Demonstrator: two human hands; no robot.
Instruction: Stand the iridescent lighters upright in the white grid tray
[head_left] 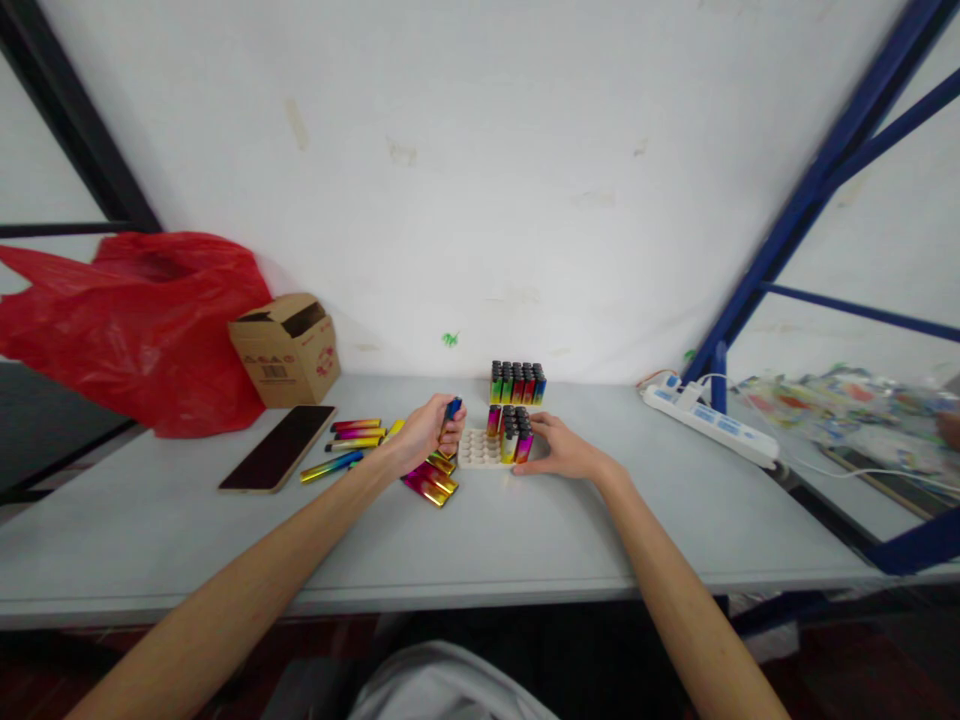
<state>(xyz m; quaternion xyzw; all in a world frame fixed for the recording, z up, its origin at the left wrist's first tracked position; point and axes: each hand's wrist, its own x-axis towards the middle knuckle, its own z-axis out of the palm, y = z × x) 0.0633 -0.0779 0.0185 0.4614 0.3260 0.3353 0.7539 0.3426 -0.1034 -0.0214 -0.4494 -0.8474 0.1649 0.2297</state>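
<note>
While our left hand (426,432) grips a lighter (454,407) left of the tray (480,465), our right hand (562,450) curves open at its right end, likely steadying it; loose lighters (357,433) lie left, within reach.

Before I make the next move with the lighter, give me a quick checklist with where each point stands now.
1. Left hand has a hold on the lighter: ok.
2. White tray has open holes: ok, on its left part.
3. Right hand is at the tray's right end: ok.
4. Right hand grips firmly: cannot tell.
5. Loose lighters well away from the left hand: not ok, some lie right by it.
</note>
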